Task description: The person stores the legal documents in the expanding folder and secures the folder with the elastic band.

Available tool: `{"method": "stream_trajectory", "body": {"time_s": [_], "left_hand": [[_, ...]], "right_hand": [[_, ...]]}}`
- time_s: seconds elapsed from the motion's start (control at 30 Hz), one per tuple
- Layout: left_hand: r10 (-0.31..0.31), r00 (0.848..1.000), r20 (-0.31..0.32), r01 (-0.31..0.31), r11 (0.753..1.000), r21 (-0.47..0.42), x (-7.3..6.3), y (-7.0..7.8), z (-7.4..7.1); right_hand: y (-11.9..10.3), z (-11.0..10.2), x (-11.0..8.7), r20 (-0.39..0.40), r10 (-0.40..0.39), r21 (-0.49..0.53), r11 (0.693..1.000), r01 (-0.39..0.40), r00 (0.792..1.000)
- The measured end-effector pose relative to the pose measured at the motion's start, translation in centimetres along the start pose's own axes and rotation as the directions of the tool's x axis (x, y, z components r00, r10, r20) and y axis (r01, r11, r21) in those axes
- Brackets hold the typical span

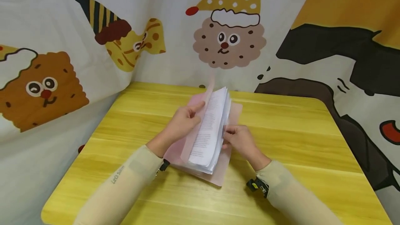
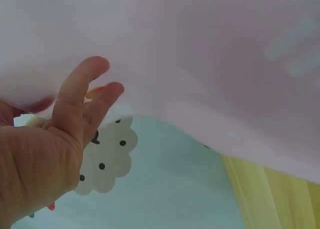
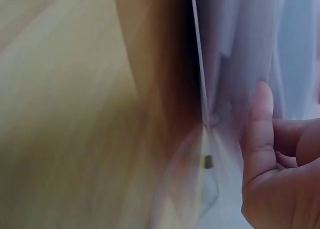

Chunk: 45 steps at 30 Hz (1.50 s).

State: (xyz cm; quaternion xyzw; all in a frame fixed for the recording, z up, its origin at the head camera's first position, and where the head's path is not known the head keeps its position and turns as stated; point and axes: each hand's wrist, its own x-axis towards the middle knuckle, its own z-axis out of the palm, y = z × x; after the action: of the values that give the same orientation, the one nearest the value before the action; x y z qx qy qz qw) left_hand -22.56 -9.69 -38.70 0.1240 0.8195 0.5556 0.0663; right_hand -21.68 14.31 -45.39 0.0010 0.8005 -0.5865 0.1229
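A pink translucent folder lies open at a slant on the table, with a stack of printed sheets in clear sleeves inside it. My left hand holds back the raised front cover at its left side, thumb over the inner face. In the left wrist view the cover spreads above the hand, two fingers extended along it. My right hand pinches sleeves at the stack's right edge. Its thumb lies against a sleeve in the right wrist view, where the other fingertips are partly hidden.
The yellow wood-grain table extends around the folder on every side. Behind it hangs a white curtain with cartoon biscuit prints, reaching down to the table's back edge. Both wrists carry small black straps.
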Motion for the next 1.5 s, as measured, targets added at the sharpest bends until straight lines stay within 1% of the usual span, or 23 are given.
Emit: {"method": "stream_trajectory", "body": {"time_s": [0.1,0.2,0.3,0.4,0.5,0.63,0.7,0.8,0.83,0.97,1.0,1.07,1.1,1.13,1.17,1.2,1.27,1.33,1.37,1.4,1.43,1.47,1.5], "left_hand": [[0.012,1.0,-0.006,-0.012,1.0,0.013,0.2,-0.2,0.5],[0.015,0.999,-0.029,-0.014,0.999,0.036,0.4,-0.3,0.8],[0.002,0.999,-0.05,0.0,0.999,0.043,0.7,-0.1,0.7],[-0.008,0.998,-0.068,0.012,0.998,0.058,1.2,0.2,0.6],[-0.007,0.996,-0.084,0.013,0.997,0.07,2.1,0.6,0.7],[-0.026,0.996,-0.084,0.031,0.998,0.058,3.5,1.2,1.8],[-0.052,0.997,-0.061,0.055,0.997,0.05,3.9,1.3,2.4],[-0.079,0.997,0.01,0.078,0.994,0.076,4.2,1.5,3.3],[-0.08,0.996,0.027,0.077,0.992,0.1,4.2,1.6,3.5],[-0.043,0.994,0.096,0.023,0.981,0.192,4.1,1.7,3.8],[-0.021,0.993,0.112,-0.005,0.975,0.222,4.1,1.7,3.8],[0.032,0.988,0.152,-0.077,0.952,0.297,4.0,1.3,3.1],[0.062,0.982,0.179,-0.121,0.933,0.34,3.9,0.9,2.8],[0.089,0.975,0.203,-0.166,0.899,0.404,3.8,0.6,2.4],[0.111,0.968,0.225,-0.209,0.854,0.477,3.7,0.1,2.1],[0.128,0.96,0.248,-0.249,0.796,0.552,3.5,-0.4,1.8],[0.138,0.944,0.298,-0.311,0.666,0.678,3.3,-1.5,1.2],[0.109,0.933,0.343,-0.347,0.527,0.775,2.9,-2.6,0.8],[0.091,0.926,0.366,-0.363,0.474,0.802,2.7,-3.1,0.7],[0.076,0.919,0.388,-0.38,0.434,0.816,2.6,-3.6,0.6],[0.065,0.911,0.406,-0.397,0.403,0.825,2.4,-4.1,0.5],[0.053,0.906,0.421,-0.409,0.373,0.833,2.2,-4.6,0.5],[0.05,0.901,0.432,-0.42,0.356,0.835,2.1,-5.0,0.4]], "right_hand": [[0.5,0.4,0.4,-0.004,0.006,0.024,1.0,-0.006,1.0],[0.8,-0.4,0.4,0.013,0.018,0.076,0.997,-0.018,1.0],[1.0,-2.0,0.3,0.022,0.018,0.125,0.992,-0.02,1.0],[1.0,-4.0,0.2,0.018,0.018,0.137,0.99,-0.02,1.0],[1.0,-6.0,0.0,0.003,0.026,0.11,0.994,-0.027,1.0],[1.4,-8.6,-0.2,-0.041,0.052,0.087,0.995,-0.048,0.998],[1.7,-9.8,-0.3,-0.058,0.058,0.076,0.996,-0.054,0.997],[2.3,-11.3,-0.5,-0.076,0.067,0.077,0.995,-0.061,0.995],[2.5,-11.7,-0.5,-0.08,0.067,0.074,0.995,-0.061,0.995],[3.1,-13.2,-0.8,-0.096,0.074,0.059,0.996,-0.068,0.993],[3.3,-13.5,-0.8,-0.101,0.077,0.056,0.996,-0.072,0.992],[3.4,-13.8,-0.6,-0.098,0.081,0.048,0.996,-0.077,0.992],[3.5,-13.9,-0.6,-0.094,0.083,0.042,0.996,-0.079,0.992],[3.6,-13.9,-0.5,-0.088,0.088,0.038,0.996,-0.085,0.992],[3.7,-14.0,-0.3,-0.079,0.095,0.035,0.995,-0.092,0.992],[3.8,-14.1,-0.2,-0.067,0.102,0.027,0.995,-0.1,0.993],[4.0,-14.2,0.0,-0.039,0.112,0.0,0.994,-0.112,0.993],[4.2,-14.2,0.2,-0.015,0.128,-0.027,0.991,-0.128,0.992],[4.3,-14.3,0.3,-0.005,0.134,-0.042,0.99,-0.134,0.991],[4.5,-14.3,0.4,0.003,0.138,-0.059,0.989,-0.138,0.99],[4.6,-14.3,0.5,0.009,0.141,-0.074,0.987,-0.14,0.99],[4.7,-14.3,0.6,0.013,0.143,-0.085,0.986,-0.142,0.99],[4.8,-14.3,0.7,0.015,0.148,-0.091,0.985,-0.146,0.989]]}}
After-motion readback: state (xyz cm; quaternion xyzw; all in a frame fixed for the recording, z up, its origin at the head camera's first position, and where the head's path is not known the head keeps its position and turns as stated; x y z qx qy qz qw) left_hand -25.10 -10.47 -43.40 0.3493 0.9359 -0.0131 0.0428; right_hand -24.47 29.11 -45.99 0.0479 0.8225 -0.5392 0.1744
